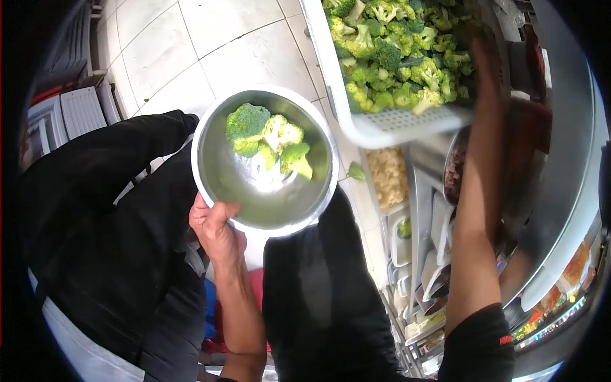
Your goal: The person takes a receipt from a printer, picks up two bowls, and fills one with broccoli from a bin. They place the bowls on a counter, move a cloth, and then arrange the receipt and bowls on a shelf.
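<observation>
We see a big white basket point(407, 129) of cut broccoli point(407, 63) at one o'clock. Our round metal bowl point(223, 184) is near the middle. If our one-handed hold slips, it might tip and spill. Its open top faces us; being round, it has no long side. Our left hand point(219, 229) grips its rim at seven o'clock. Our right hand point(487, 57) is blurry at two o'clock; we can't tell if it holds anything. In the bowl, the lowest broccoli piece point(295, 158) points its stem to five o'clock.
</observation>
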Motion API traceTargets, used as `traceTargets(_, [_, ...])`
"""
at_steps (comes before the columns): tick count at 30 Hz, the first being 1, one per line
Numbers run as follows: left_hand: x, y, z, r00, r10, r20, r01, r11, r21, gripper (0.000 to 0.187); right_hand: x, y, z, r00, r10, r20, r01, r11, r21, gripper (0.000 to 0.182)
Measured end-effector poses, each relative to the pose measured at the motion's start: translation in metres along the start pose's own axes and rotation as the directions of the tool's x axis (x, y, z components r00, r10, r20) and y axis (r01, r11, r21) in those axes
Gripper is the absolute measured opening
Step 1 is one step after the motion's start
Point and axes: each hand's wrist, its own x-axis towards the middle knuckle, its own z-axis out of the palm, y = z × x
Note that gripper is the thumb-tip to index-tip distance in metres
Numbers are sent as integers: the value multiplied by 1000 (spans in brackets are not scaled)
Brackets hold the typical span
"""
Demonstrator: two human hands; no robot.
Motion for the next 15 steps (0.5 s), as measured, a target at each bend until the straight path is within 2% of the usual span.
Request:
traceTargets(2, [3,-2,-5,1000,-6,22,6,1000,6,32,-3,5,9,1000,3,-28,-4,1000,-13,70])
traceTargets(5, [1,-2,-5,999,-5,33,4,1000,19,31,-51,-74,-31,981,146,-124,-143,989,39,61])
traceTargets(8, [1,1,-1,1000,0,24,0,1000,15,31,-93,-91,-60,960,1,-278,49,984,174,54])
traceTargets(10, [0,3,0,999,-4,34,4,1000,14,30,-119,-97,-72,966,84,-246,29,907,421,56])
traceTargets(12, [1,7,6,999,-8,42,8,1000,10,30,-150,-116,-86,990,83,-113,44,577,815,60])
traceTargets(13, [0,8,8,999,-14,44,13,1000,10,31,-165,-139,-102,990,54,-130,32,812,583,62])
traceTargets(14, [0,8,9,999,-13,46,13,1000,9,31,-181,-148,-109,995,33,-95,44,708,705,62])
traceTargets(15, [1,5,8,998,-4,57,4,1000,5,34,-196,-167,-118,996,88,2,-53,571,819,63])
